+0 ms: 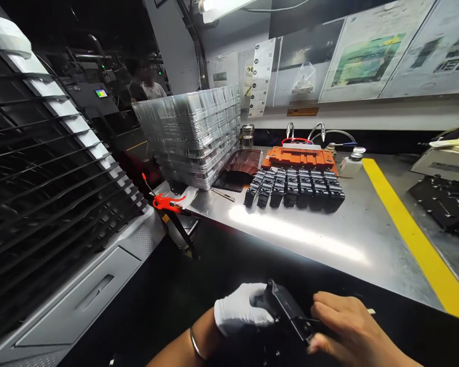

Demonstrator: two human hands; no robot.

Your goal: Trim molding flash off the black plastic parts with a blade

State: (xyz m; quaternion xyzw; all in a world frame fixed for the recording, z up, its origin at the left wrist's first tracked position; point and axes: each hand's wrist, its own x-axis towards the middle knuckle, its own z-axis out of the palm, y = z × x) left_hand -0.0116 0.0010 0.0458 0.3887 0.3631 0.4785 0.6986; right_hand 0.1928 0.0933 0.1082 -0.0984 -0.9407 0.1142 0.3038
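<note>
1 black part (288, 308) partly behind left hand (243, 308)

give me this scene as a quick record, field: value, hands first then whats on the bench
left hand: white-gloved, holding a black molded part
right hand: bare, at the part's lower end, seems to grip a slim pale-ended tool, mostly hidden
surface: shiny metal bench
bench middle: row of black ribbed parts
behind row: orange block-shaped fixture
left of row: tall stack of clear plastic trays
right of row: yellow stripe
</note>
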